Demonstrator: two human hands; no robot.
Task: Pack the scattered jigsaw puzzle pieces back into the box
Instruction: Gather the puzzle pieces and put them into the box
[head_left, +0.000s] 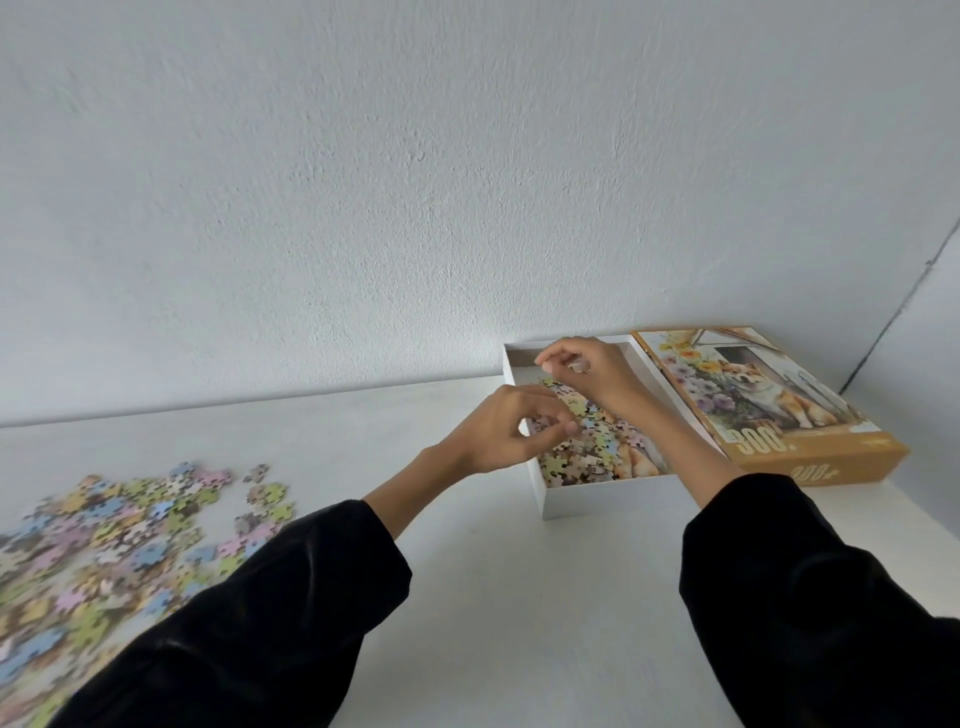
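My left hand (498, 431) hovers over the near left corner of the white box (597, 499), fingers curled in, thumb and fingertips pinching a few pale puzzle pieces (540, 423). My right hand (587, 371) hangs above the box's far end, fingertips drawn narrow against the thumb; I cannot tell whether it holds anything. The box holds a loose layer of pieces. Its printed lid (779, 410) lies just beside it, on the right. The scattered heap (104, 545) lies well apart on the table (493, 597), far left.
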